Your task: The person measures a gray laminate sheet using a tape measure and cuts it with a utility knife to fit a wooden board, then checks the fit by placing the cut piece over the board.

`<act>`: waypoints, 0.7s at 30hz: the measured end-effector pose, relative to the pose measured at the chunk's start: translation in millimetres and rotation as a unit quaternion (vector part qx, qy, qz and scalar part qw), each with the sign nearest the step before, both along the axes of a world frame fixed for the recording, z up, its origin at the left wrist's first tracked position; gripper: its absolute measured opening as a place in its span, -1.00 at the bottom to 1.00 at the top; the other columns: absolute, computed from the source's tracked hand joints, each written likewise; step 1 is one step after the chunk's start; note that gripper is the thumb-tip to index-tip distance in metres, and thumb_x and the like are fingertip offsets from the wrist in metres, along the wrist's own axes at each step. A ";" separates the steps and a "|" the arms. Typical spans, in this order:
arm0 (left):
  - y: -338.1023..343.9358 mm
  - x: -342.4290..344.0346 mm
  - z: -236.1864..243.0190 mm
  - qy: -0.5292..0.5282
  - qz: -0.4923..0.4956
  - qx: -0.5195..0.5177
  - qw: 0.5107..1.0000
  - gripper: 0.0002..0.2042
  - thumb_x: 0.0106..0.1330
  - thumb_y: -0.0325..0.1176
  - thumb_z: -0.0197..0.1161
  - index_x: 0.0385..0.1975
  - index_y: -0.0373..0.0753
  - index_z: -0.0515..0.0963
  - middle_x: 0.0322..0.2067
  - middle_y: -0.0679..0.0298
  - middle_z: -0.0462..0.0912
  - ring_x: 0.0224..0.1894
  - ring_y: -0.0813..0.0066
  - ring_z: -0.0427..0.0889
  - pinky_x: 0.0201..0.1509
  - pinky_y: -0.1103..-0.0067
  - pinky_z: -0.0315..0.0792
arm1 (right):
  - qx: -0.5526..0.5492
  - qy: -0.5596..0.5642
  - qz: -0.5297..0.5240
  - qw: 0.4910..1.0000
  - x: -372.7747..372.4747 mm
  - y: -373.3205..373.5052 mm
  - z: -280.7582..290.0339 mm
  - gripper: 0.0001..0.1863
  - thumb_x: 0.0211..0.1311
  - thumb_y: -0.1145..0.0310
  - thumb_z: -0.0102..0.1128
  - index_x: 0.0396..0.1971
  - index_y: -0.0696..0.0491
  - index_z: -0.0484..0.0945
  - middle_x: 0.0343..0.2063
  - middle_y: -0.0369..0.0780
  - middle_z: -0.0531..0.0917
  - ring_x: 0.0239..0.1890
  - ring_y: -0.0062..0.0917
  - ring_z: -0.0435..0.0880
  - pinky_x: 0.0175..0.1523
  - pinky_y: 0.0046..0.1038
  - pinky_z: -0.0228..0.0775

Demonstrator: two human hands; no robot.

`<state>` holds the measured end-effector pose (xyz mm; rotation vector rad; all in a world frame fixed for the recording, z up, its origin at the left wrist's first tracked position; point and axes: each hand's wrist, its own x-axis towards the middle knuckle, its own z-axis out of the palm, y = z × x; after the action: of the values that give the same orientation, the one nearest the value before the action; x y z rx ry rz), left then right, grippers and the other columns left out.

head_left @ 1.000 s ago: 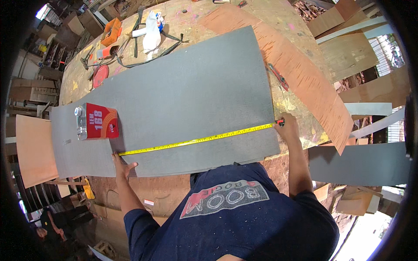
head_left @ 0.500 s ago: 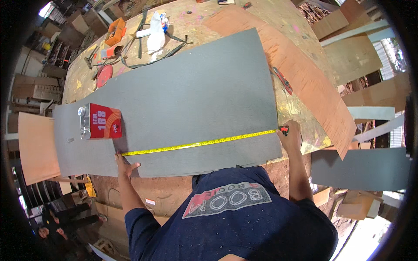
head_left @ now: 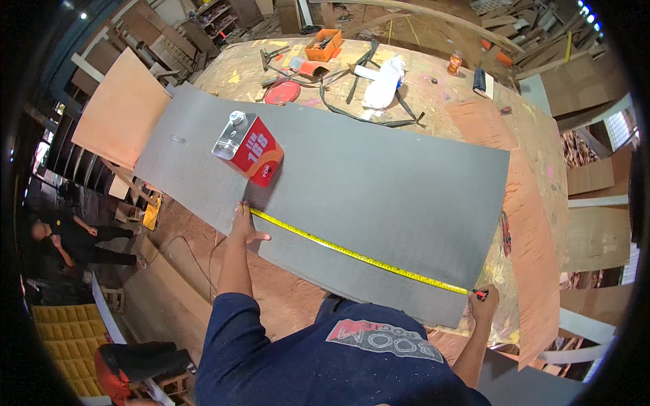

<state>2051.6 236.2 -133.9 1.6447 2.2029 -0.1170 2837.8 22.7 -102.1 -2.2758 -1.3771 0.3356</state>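
Observation:
A yellow tape measure blade [head_left: 359, 255] lies stretched across a large dark grey sheet [head_left: 379, 183]. At the blade's left end rests my left hand [head_left: 245, 224], its thumb spread away from the fingers and its fingertips against the tape's end. By the sheet's right edge, my right hand [head_left: 483, 304] is closed around the red and black tape measure case [head_left: 480, 295], partly covered by the fingers. A red rectangular metal can [head_left: 255, 150] with a silver top stands on the sheet just beyond my left hand.
Behind the sheet, the worktable [head_left: 433, 111] carries an orange bin [head_left: 323, 45], a white plastic bag [head_left: 384, 84], black straps and a red lid [head_left: 282, 93]. A utility knife [head_left: 506, 233] lies right of the sheet beside brown veneer [head_left: 535, 271]. Two people [head_left: 84, 237] are at the left.
The view has swung left, so the table and sheet appear tilted and shifted right. Both hands keep their places at the two ends of the tape, which stays stretched across the sheet.

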 end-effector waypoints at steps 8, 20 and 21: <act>-2.8 6.7 -4.2 -0.072 0.078 0.039 0.994 0.83 -0.62 0.05 0.87 0.55 -0.38 -0.58 0.61 -0.21 -0.50 0.68 -0.04 -0.41 0.69 0.05 -0.13 | -0.029 0.096 -0.012 0.995 25.1 32.5 37.7 -0.63 -0.19 0.45 0.62 -0.41 0.15 0.56 -0.48 -0.18 0.62 -0.42 -0.41 0.58 -0.22 -0.32 0.48; -9.9 12.5 1.7 -0.053 0.042 0.076 0.995 0.76 -0.50 0.08 0.85 0.57 -0.42 -0.49 0.61 -0.26 -0.43 0.68 -0.08 -0.35 0.72 0.16 -0.22 | 0.016 0.146 -0.051 0.988 88.6 36.3 74.5 -0.66 -0.14 0.48 0.60 -0.40 0.15 0.56 -0.52 -0.27 0.60 -0.46 -0.55 0.55 -0.28 -0.46 0.47; -14.8 5.8 3.0 -0.045 0.039 0.089 0.994 0.76 -0.50 0.08 0.85 0.57 -0.42 -0.49 0.61 -0.26 -0.43 0.68 -0.08 -0.35 0.72 0.16 -0.22 | 0.019 0.196 -0.056 0.979 92.7 38.5 73.2 -0.67 -0.13 0.49 0.60 -0.40 0.14 0.57 -0.52 -0.29 0.60 -0.46 -0.55 0.55 -0.29 -0.48 0.47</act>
<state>2057.4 221.5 -131.0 1.6160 2.2609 0.1758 2930.4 61.3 -28.9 -2.1010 -1.0410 0.6725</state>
